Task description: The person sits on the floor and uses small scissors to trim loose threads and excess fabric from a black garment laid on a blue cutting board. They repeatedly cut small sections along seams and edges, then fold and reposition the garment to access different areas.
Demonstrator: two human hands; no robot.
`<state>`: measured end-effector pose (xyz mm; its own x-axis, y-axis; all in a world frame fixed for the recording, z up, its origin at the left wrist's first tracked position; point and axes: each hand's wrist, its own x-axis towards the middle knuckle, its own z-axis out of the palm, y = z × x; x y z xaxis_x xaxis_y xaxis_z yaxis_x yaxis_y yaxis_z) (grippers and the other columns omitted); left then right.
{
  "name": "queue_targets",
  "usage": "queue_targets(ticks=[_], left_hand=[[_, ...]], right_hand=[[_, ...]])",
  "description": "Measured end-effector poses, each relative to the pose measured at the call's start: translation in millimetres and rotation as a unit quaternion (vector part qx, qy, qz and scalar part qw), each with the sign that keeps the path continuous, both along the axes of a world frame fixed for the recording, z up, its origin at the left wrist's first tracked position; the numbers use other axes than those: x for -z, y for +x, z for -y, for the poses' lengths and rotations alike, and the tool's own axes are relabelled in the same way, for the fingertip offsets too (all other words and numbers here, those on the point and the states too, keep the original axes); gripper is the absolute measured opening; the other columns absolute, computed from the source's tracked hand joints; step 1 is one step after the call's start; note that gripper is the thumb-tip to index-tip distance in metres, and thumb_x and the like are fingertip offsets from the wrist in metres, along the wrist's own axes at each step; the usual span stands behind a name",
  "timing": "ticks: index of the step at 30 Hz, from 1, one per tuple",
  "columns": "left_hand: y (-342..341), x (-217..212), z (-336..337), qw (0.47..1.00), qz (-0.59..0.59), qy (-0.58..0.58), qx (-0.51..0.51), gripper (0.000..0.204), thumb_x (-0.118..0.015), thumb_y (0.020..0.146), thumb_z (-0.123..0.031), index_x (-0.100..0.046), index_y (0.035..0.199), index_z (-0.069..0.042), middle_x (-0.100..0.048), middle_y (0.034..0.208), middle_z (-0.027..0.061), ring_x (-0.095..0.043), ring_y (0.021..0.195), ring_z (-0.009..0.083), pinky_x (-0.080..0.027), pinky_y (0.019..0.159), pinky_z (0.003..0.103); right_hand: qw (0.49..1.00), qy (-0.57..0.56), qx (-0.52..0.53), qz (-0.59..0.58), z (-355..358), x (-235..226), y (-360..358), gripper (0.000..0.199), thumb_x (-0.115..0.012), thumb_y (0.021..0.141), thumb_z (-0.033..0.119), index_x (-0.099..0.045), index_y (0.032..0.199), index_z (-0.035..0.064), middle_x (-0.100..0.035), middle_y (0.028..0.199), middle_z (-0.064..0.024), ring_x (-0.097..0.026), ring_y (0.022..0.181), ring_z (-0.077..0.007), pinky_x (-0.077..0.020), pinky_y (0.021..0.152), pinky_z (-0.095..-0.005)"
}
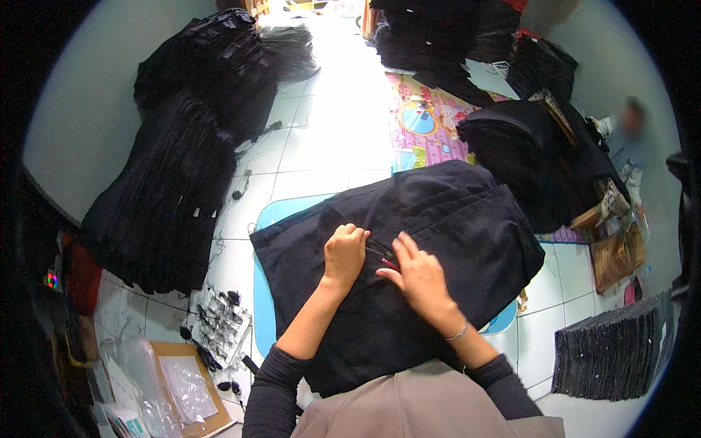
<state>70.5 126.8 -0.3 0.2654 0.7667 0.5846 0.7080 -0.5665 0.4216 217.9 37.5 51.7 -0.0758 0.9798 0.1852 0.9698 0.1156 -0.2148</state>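
A large black garment (438, 233) lies spread over a low light-blue table (266, 292) in front of me. My left hand (345, 254) is closed in a fist on the garment's middle, pinching a bit of its cloth. Beside it, my right hand (420, 277) holds small dark thread snips (381, 252) with a pinkish part between thumb and fingers. The snips' tips point at the cloth by my left fist. Their exact shape is partly hidden by my fingers.
Tall piles of black garments (161, 197) stand at the left, with more black cloth (526, 153) at the right. Bundled black pieces (610, 354) sit at the lower right. Thread scraps (219, 328) and plastic-wrapped packaging (186, 387) lie on the left. A patterned mat (431, 124) lies beyond the table.
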Motion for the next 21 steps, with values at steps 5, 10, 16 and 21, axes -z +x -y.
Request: queue_targets(ticks=[5, 10, 16, 21], left_hand=[[1, -5, 1, 0.999, 0.040, -0.020, 0.007, 0.015, -0.067, 0.085, -0.014, -0.066, 0.076, -0.003, -0.061, 0.077, 0.0096, -0.062, 0.078, 0.0289, -0.052, 0.069, 0.038], [1, -5, -2, 0.999, 0.044, -0.006, 0.017, 0.010, -0.066, 0.084, -0.009, -0.067, 0.077, -0.002, -0.062, 0.078, 0.0104, -0.062, 0.077, 0.0300, -0.051, 0.070, 0.039], [-10, -7, -4, 0.976, 0.166, -0.140, 0.022, 0.014, -0.071, 0.084, -0.014, -0.074, 0.085, 0.000, -0.069, 0.080, 0.0133, -0.067, 0.067, 0.0249, -0.051, 0.065, 0.033], [-11, -4, -10, 0.962, 0.216, -0.167, 0.014, 0.014, -0.071, 0.085, -0.014, -0.073, 0.085, 0.000, -0.068, 0.075, 0.0131, -0.065, 0.065, 0.0206, -0.049, 0.063, 0.032]], right_hand=[[0.856, -0.223, -0.349, -0.310, 15, -121, 61, 0.091, -0.073, 0.080, 0.031, -0.020, 0.150, 0.0072, -0.019, 0.154, -0.0246, -0.062, 0.094, -0.0355, -0.0541, 0.073, -0.0381], [0.396, -0.376, -0.702, -0.458, 25, -155, 44, 0.097, -0.072, 0.080, 0.015, -0.003, 0.148, 0.0206, 0.000, 0.150, -0.0304, -0.053, 0.079, -0.0256, -0.0517, 0.065, -0.0339], [0.381, -0.424, -0.691, -0.445, 17, -155, 27, 0.117, -0.070, 0.080, -0.005, 0.018, 0.145, 0.0368, 0.022, 0.145, -0.0373, -0.042, 0.061, -0.0137, -0.0487, 0.055, -0.0289], [0.429, -0.419, -0.691, -0.404, 11, -150, 39, 0.129, -0.070, 0.080, -0.010, 0.028, 0.141, 0.0467, 0.023, 0.146, -0.0417, -0.036, 0.058, -0.0082, -0.0470, 0.053, -0.0251]])
